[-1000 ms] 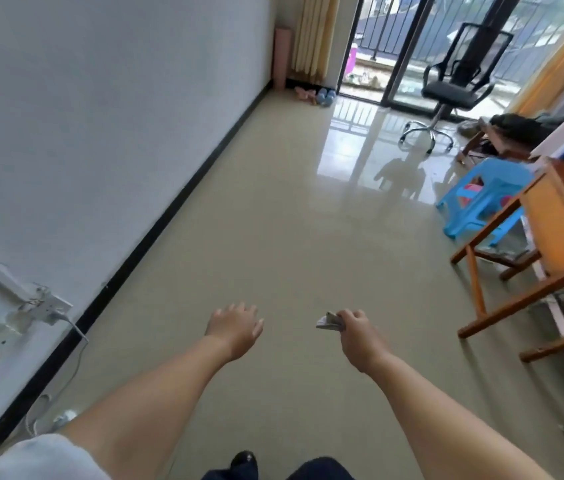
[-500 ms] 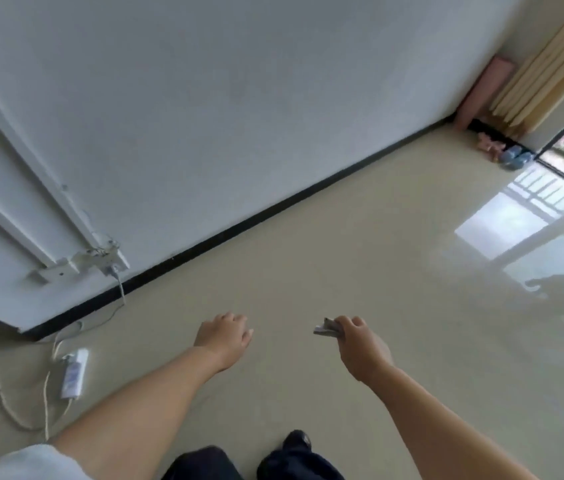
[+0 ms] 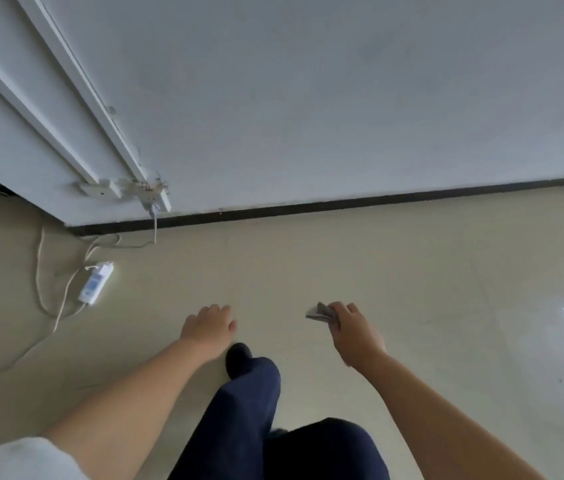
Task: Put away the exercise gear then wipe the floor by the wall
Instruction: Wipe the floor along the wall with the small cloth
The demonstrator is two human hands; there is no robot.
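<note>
My right hand (image 3: 353, 332) pinches a small folded cloth (image 3: 320, 312), greyish and crumpled, thin and soft-looking; my fingers (image 3: 337, 308) are curled over its near end and the free corner pokes out of the fist toward ten o'clock, held above the floor (image 3: 395, 271) rather than on it. My left hand (image 3: 209, 329) hangs at about nine o'clock from the cloth, well apart from it, holding nothing, its fingers loosely bent and close together, the back of the hand facing up.

The floor is smooth, glossy and pale beige, with a bright square reflection at three o'clock. At twelve o'clock the matt white wall (image 3: 343, 98) meets it along a thin black skirting strip (image 3: 360, 202). At ten o'clock a white panel (image 3: 31, 109) with long straight ribs leans across the wall, and a small white fitting (image 3: 150, 195) sits near its lower edge. A thin white cable (image 3: 155, 225) drops from that fitting and loops over the floor to an oblong white adapter (image 3: 95, 287) at nine o'clock. At six o'clock my dark blue trouser leg (image 3: 246, 410) ends in a rounded black shoe (image 3: 238, 358), just below my left hand
</note>
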